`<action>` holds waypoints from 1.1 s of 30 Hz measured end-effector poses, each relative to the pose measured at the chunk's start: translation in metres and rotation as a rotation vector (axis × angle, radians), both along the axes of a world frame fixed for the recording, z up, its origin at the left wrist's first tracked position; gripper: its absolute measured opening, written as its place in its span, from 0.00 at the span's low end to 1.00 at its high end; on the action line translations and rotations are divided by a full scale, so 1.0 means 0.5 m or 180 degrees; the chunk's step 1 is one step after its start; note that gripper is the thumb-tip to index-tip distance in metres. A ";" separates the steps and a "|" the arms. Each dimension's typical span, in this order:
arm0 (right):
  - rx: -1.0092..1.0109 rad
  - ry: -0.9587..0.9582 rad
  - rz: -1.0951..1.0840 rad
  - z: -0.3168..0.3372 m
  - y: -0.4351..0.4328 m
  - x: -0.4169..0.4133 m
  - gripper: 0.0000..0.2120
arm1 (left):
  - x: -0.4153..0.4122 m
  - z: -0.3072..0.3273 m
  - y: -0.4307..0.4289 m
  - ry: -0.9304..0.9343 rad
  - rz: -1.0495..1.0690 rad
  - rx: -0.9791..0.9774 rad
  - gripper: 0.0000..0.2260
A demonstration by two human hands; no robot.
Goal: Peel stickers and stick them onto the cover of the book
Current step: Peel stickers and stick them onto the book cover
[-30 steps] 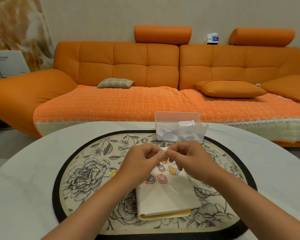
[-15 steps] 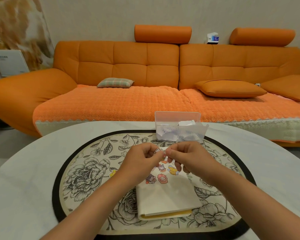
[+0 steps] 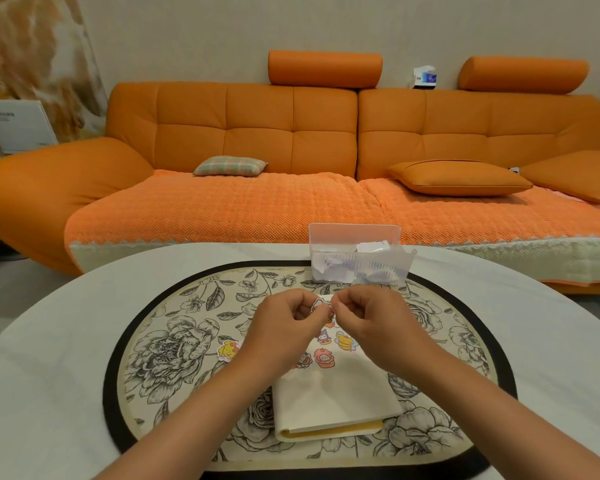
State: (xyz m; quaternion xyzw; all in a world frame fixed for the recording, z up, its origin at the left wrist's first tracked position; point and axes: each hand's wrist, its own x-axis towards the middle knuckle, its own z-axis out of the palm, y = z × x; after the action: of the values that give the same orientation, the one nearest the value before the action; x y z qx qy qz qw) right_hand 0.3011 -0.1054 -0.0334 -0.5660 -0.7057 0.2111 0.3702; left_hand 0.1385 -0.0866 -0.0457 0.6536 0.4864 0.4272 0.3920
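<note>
Two hands pinch one little sticker over the book

Both hands are up in the middle of the frame, close together, above the top end of the book. The left hand [image 3: 284,327] and the right hand [image 3: 371,320] have their fingers curled in. Each one pinches an edge of the same small sticker [image 3: 317,304] with its fingertips. The sticker is white with a bit of pink and orange on it. It is too small to tell what the drawing is.

The book [image 3: 336,393] lies shut and flat on the mat, in the lower middle of the frame, under the two wrists. Its cover is cream and its near edge is yellow. A few cartoon stickers [image 3: 324,357] sit on the top half of the cover, and the hands hide some of them.

One yellow sticker [image 3: 228,350] lies on the mat just left of the left wrist, apart from the book.

The mat [image 3: 174,341] is oval with grey flowers and a black rim. It lies on a round white table [image 3: 49,341]. A clear box [image 3: 354,252] with white paper scraps stands at the far edge of the mat, behind the hands.

An orange sofa [image 3: 257,133] fills the top half of the frame, with a checked pillow [image 3: 230,165] and an orange pillow [image 3: 459,177] on it.
</note>
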 end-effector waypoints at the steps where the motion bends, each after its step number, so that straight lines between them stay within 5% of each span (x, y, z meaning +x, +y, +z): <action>1: 0.0130 -0.0135 -0.0062 -0.003 0.000 -0.002 0.11 | 0.001 -0.001 -0.001 -0.0001 0.0029 0.0020 0.07; 6: 0.0441 -0.0330 -0.0139 -0.010 0.000 -0.010 0.10 | 0.006 -0.003 -0.006 -0.0015 0.0151 0.0034 0.07; 11: 0.0036 0.0256 -0.0152 -0.006 0.002 -0.007 0.11 | 0.004 -0.001 -0.006 -0.0086 0.0225 0.0047 0.06; 18: -0.0108 0.0594 -0.0301 0.000 0.000 -0.010 0.10 | -0.003 -0.003 -0.005 0.0277 0.0608 0.0795 0.09; 28: 0.0093 0.0233 -0.0442 -0.004 -0.004 -0.009 0.08 | 0.005 0.011 -0.017 -0.0354 0.0188 -0.0231 0.03; 33: -0.0148 0.0641 -0.0333 0.007 -0.002 -0.007 0.09 | 0.002 0.010 -0.012 -0.0483 0.0120 -0.0377 0.03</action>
State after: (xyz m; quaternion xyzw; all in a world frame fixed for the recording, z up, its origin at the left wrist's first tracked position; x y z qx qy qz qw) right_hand 0.2973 -0.1064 -0.0297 -0.5864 -0.6294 0.2636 0.4366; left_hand 0.1397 -0.0927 -0.0406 0.5858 0.4919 0.4532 0.4576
